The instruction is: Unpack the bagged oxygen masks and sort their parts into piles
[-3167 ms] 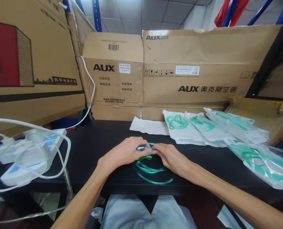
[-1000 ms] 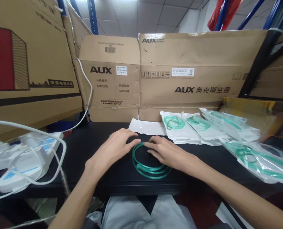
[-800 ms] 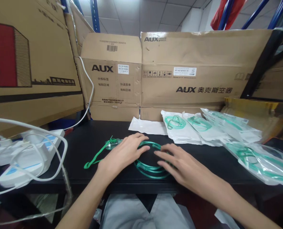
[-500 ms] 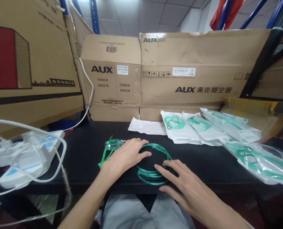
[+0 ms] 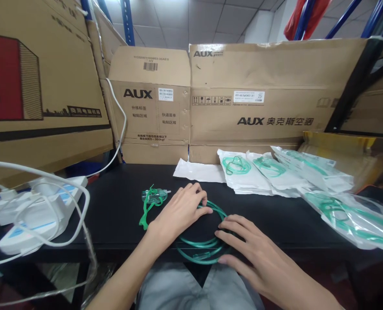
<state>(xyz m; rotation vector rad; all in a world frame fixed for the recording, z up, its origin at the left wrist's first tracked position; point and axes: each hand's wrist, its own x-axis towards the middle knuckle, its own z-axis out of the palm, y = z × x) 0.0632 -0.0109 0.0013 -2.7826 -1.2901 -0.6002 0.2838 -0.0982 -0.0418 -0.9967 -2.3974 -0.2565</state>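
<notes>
A coil of green tubing (image 5: 199,244) lies at the black table's front edge, its near loops reaching past the edge. My left hand (image 5: 181,211) is at the coil's upper left, thumb and fingertips closed round the tubing. At the coil's right side is my right hand (image 5: 249,245), fingers apart, fingertips touching or close beside the loops. Left of my left hand, a clear green piece with a pale tip (image 5: 154,196) rests on the table, with a bright green strap (image 5: 144,219) hanging toward me.
White packets with green tubing (image 5: 236,165) lie at the back right, beside a flat white packet (image 5: 198,171). A clear-fronted packet (image 5: 353,219) is farther right. A white power strip (image 5: 43,211) with cables stands left. Cardboard boxes (image 5: 249,77) wall the back.
The tubing coil has shifted toward me and its loops have spread. My left hand has moved slightly right and closed on the tubing, uncovering more of the clear green piece.
</notes>
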